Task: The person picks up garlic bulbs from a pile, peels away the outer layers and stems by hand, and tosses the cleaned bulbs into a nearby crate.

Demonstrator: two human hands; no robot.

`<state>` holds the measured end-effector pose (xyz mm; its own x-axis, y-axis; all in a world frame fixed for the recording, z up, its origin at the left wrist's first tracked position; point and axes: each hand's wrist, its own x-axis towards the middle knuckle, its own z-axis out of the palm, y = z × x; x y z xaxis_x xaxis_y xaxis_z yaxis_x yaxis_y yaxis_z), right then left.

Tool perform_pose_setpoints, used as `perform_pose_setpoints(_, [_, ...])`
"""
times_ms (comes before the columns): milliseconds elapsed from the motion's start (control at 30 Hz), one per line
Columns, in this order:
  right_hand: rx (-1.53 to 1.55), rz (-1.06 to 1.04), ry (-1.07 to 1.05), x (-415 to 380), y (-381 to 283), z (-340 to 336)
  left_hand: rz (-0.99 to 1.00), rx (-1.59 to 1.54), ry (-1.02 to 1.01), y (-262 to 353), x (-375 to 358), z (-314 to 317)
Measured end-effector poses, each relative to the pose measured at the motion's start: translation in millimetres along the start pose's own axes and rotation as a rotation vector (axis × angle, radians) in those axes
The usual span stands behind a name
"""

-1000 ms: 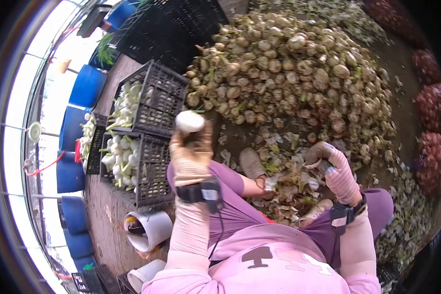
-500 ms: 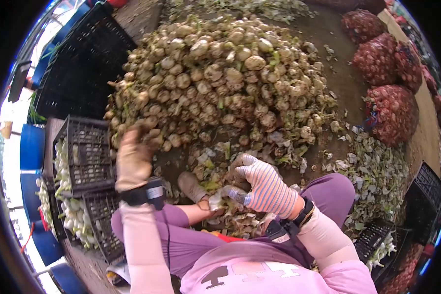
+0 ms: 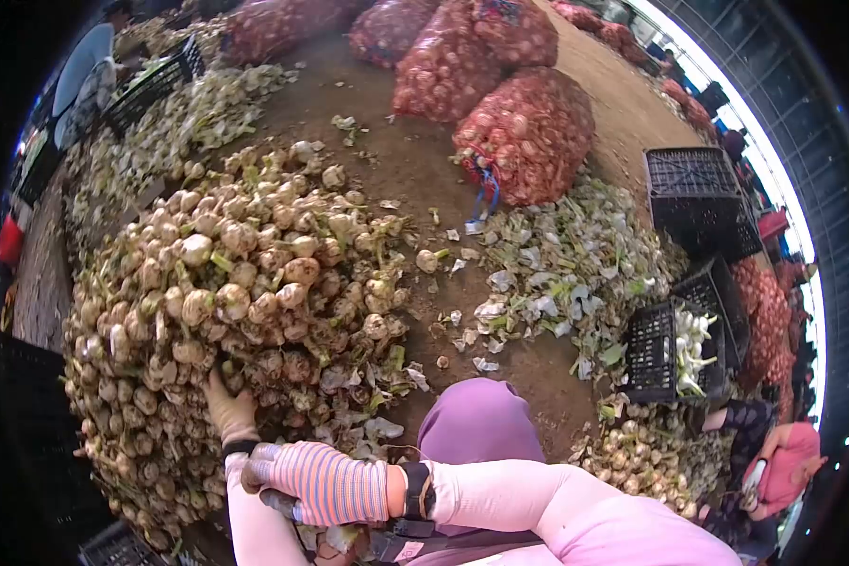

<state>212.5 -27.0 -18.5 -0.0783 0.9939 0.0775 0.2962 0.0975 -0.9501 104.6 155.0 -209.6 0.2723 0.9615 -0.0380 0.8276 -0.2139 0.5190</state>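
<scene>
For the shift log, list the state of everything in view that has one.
Bulb pile: heaped, brown-stained
Left hand: gloved, at the pile, grip unclear
Right hand: gloved, curled, grip unclear
Nearest red sack: filled
Peelings: scattered
Black crate: holding white bulbs

The 2 arms cross low in view. The left arm (image 3: 262, 528), in a pale pink sleeve, reaches forward, and the left hand (image 3: 232, 413), in a tan glove (image 3: 234, 424), points away from the body, its fingertips partly hidden. The right arm (image 3: 500, 492) stretches across the body, elbow bent. The right hand (image 3: 323, 482), in a striped glove (image 3: 344, 486), lies across the left forearm in view, fingers bent; whether the 2 touch is unclear.
</scene>
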Motion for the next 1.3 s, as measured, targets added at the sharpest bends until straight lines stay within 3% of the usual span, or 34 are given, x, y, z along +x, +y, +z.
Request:
perform_pose_setpoints(33, [-0.006, -0.058, 0.127, 0, 5, 0, 0.019, -0.029, 0.016, -1, -3, -15])
perform_pose_setpoints(67, [-0.018, -0.121, 0.253, 0, 11, 0, -0.096, -0.211, 0.006, -2, -9, -28])
perform_pose_setpoints(133, [-0.070, 0.031, 0.197, 2, 18, -6, 0.001, -0.566, 0.031, 13, -36, -65])
perform_pose_setpoints(200, [-0.128, 0.173, 0.134, 2, 16, -14, -0.001, -0.906, -0.205, 50, -76, -115])
perform_pose_setpoints(233, [-0.234, 0.177, 0.110, 4, 20, -14, -0.081, -0.906, -0.312, 70, -96, -137])
perform_pose_setpoints(300, [-0.176, 0.296, 0.002, 6, 9, -15, 0.086, -0.808, -0.374, 81, -132, -153])
perform_pose_setpoints(433, [-0.117, 0.246, -0.103, 2, 1, -6, 0.221, -0.659, -0.198, 82, -164, -167])
perform_pose_setpoints(500, [0.325, 0.105, -0.026, -9, -6, 2, 0.509, -0.374, 0.018, 85, -176, -180])
perform_pose_setpoints(533, [0.390, 0.048, -0.039, -11, -6, 7, 0.507, -0.323, 0.094, 87, -181, -185])
perform_pose_setpoints(667, [0.337, -0.027, -0.169, -20, -14, 12, 0.610, -0.170, 0.156, 97, -194, -215])
perform_pose_setpoints(700, [0.377, -0.117, -0.145, -27, -9, 15, 0.606, -0.121, 0.087, 104, -194, -226])
perform_pose_setpoints(767, [0.625, -0.074, -0.323, -34, -23, 8, 0.239, -0.820, -0.292, 81, -198, -229])
perform_pose_setpoints(833, [0.548, -0.187, -0.231, -37, -21, 11, -0.090, -1.101, -0.281, 100, -216, -228])
perform_pose_setpoints(900, [0.613, -0.071, 0.051, -39, -28, 23, 0.337, -0.668, 0.038, 104, -218, -210])
perform_pose_setpoints(933, [0.751, 0.074, 0.066, -41, -26, 26, 0.447, -0.553, 0.122, 103, -218, -204])
perform_pose_setpoints(1000, [0.830, 0.087, 0.054, -42, -25, 26, 0.604, -0.371, 0.212, 100, -219, -196])
perform_pose_setpoints(1033, [0.930, 0.139, 0.040, -45, -32, 21, 0.390, -0.686, 0.064, 96, -223, -190])
perform_pose_setpoints(1100, [0.869, 0.156, -0.022, -51, -38, 10, -0.280, -1.543, -0.308, 123, -229, -209])
perform_pose_setpoints(1133, [0.810, 0.168, -0.084, -53, -38, 6, 0.049, -1.510, -0.269, 123, -234, -200])
perform_pose_setpoints(1167, [0.813, 0.172, -0.087, -54, -37, 5, 0.151, -1.250, -0.306, 112, -234, -192])
perform_pose_setpoints(1233, [0.939, 0.110, -0.214, -55, -30, 6, -0.277, -2.018, -0.743, 102, -221, -193])
perform_pose_setpoints(1267, [0.932, 0.128, -0.202, -54, -20, 7, -0.375, -1.737, -0.568, 92, -218, -189])
perform_pose_setpoints(1300, [0.951, 0.167, -0.129, -54, -14, 7, -0.296, -1.569, -0.322, 87, -213, -179])
